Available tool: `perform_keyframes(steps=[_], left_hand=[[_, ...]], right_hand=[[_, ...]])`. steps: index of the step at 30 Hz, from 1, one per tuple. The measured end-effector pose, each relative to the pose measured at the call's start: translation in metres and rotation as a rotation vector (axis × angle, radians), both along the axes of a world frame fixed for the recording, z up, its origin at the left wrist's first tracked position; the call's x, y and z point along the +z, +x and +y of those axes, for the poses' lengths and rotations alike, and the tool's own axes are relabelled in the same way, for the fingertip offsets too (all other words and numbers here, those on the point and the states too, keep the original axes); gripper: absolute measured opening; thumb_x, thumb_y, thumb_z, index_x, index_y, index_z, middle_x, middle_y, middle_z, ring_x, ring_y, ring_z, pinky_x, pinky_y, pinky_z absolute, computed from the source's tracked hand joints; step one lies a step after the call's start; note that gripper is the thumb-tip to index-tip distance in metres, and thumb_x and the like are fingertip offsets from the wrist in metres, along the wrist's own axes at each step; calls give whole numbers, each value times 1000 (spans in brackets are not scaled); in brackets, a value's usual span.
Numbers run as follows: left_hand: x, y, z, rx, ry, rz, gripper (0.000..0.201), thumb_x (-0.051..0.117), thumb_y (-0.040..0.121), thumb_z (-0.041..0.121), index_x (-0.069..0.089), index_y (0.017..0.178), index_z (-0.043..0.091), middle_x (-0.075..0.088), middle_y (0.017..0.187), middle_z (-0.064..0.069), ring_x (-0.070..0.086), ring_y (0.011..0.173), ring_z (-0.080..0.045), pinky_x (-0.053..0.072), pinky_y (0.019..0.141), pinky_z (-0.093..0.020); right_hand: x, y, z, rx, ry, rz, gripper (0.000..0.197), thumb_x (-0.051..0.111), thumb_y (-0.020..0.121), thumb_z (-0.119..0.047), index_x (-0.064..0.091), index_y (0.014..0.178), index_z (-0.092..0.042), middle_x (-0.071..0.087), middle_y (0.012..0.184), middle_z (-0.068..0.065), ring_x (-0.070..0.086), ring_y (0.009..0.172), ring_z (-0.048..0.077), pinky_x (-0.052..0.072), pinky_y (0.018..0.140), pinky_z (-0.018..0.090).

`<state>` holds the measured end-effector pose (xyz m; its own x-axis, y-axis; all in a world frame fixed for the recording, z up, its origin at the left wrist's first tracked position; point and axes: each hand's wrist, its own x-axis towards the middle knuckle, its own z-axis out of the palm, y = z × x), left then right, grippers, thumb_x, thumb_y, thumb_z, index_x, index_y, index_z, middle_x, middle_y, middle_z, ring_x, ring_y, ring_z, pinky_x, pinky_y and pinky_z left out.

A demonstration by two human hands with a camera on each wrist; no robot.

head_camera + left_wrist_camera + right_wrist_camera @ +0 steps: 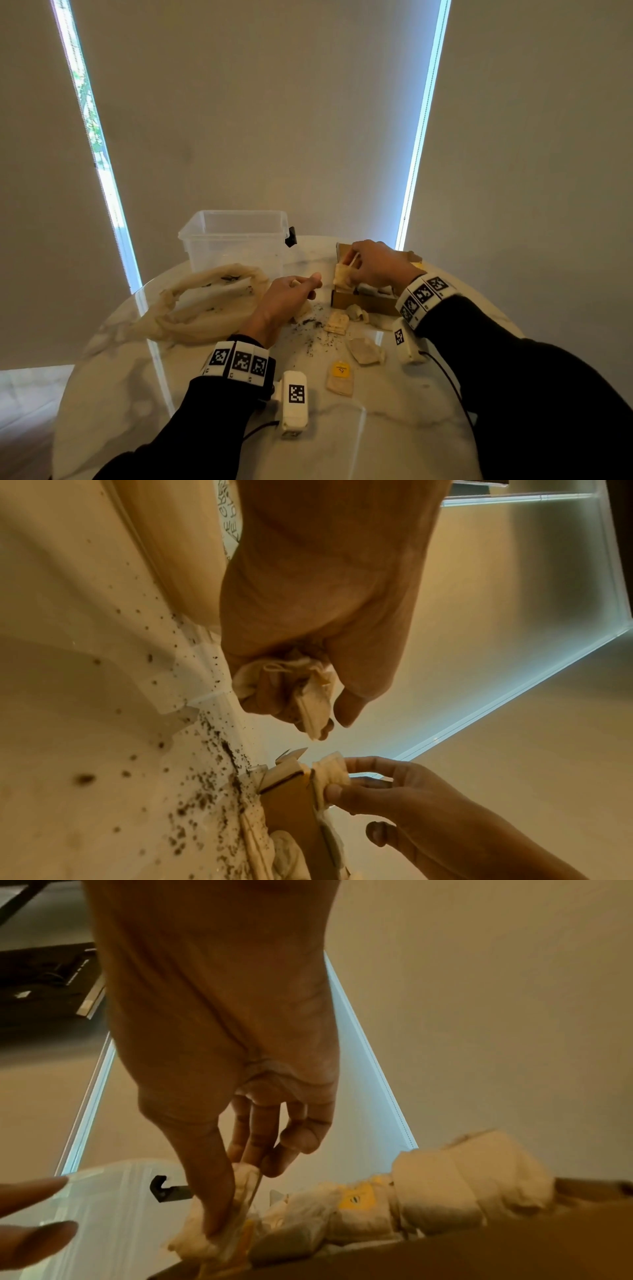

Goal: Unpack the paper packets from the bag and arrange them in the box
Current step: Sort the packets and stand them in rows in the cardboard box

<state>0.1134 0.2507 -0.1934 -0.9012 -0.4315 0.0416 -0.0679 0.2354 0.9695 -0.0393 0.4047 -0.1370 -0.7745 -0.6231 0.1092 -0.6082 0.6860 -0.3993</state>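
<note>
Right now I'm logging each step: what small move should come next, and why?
Probably the right hand should ease its pinched packet down into the cardboard box beside the packets already there. It is already at the box's near end, while the left hand holds another packet waiting.

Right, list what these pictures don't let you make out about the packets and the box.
- How many packets sit in the cardboard box: the right hand covers it in the head view; the right wrist view is blurred.
- How many packets the left hand grips: its curled fingers hide them in the left wrist view.
- Anything left in the bag: its folds hide the inside.
</note>
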Motion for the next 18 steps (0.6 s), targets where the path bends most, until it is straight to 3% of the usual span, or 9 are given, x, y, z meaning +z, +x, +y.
perform_keyframes(steps=[4,7,10,13,15,17,18], left_hand=[[0,-1,0,1,-1,-3,37,56,104,57,78,113,28,71,107,4,62,92,-14,48,70,-30],[0,-3,0,-9,11,-5,39,53,106,57,77,116,27,71,109,4,62,96,-14,48,71,-31],[1,-2,0,-13,28,-3,46,47,108,59,77,119,26,71,111,2,62,99,-17,48,73,-31],[4,-4,-1,-23,116,-25,67,31,107,69,73,125,20,71,113,-3,63,93,-17,48,68,-31],[6,-5,0,-47,270,-24,85,18,102,79,70,127,16,75,110,-7,68,79,-16,46,59,-28],[6,-5,-1,-93,418,0,97,12,95,86,71,125,14,77,100,-14,67,63,-17,44,51,-25],[5,-5,-1,-128,463,18,102,10,93,88,75,121,14,75,98,-19,66,62,-20,44,51,-25]], right_hand=[[2,-1,-6,48,140,12,36,86,83,-16,69,113,-23,68,102,-8,65,98,15,51,72,24],[1,0,-8,67,215,51,34,81,89,-14,67,119,-19,65,98,-9,60,88,9,50,69,21],[4,1,-11,74,217,35,36,84,86,-16,68,118,-22,67,106,-6,64,99,15,49,73,23],[14,4,-9,49,61,31,31,83,90,-17,70,117,-21,70,109,-5,67,105,16,50,81,22],[18,16,-4,28,-134,74,25,79,95,-22,71,118,-20,72,110,-4,68,104,14,54,89,26],[16,36,2,77,-263,23,24,78,97,-30,73,119,-23,72,108,-9,67,99,6,55,87,25],[12,46,4,130,-267,-44,26,77,97,-35,74,120,-25,72,108,-12,66,98,4,54,84,23]])
